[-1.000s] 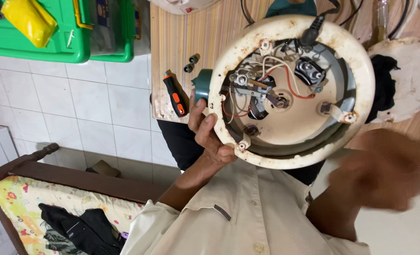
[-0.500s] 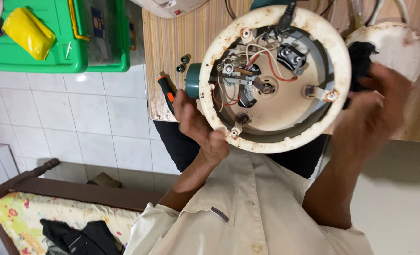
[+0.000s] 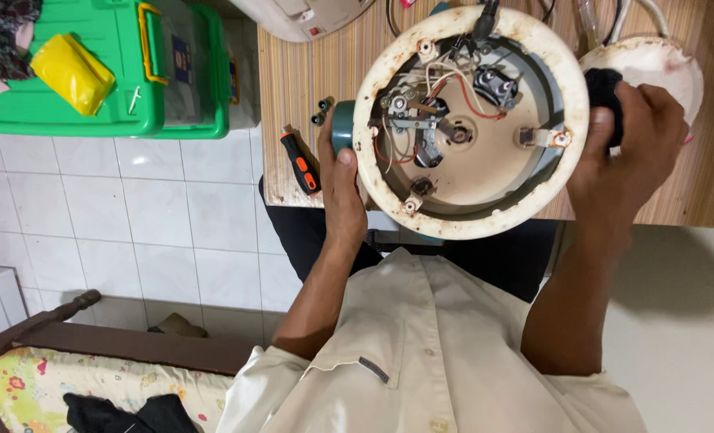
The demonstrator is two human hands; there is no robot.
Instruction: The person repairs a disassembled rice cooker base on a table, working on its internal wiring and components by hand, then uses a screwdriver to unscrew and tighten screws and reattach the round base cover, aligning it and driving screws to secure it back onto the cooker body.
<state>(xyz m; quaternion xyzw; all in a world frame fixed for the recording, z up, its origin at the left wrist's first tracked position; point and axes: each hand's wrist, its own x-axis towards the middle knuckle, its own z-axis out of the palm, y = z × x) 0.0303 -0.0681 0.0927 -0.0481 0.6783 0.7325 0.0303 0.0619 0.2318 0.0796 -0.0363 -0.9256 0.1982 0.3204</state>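
Cream-white and rust-stained, the round appliance base [image 3: 469, 120] is held tipped up so that its open underside faces the camera, its round axis pointing toward the viewer rather than down at the table. It is held just above the near edge of the striped wooden table [image 3: 293, 88]. Inside the ring, red and white wires, a metal bracket at the centre, a black socket block and several screw posts are exposed; brown staining runs round the rim. The left hand [image 3: 342, 188] is clamped on the left rim, thumb laid against the edge. The right hand [image 3: 626, 152] is closed on the right rim, with a black cloth [image 3: 604, 90] pressed under the fingers. Behind the right hand a white round lid [image 3: 654, 60] is partly hidden. An orange-and-black screwdriver [image 3: 301, 163] lies on the table just left of the left hand, with two small dark parts [image 3: 322, 111] near it. A green plastic box [image 3: 100, 72] sits well apart on the tiled floor.
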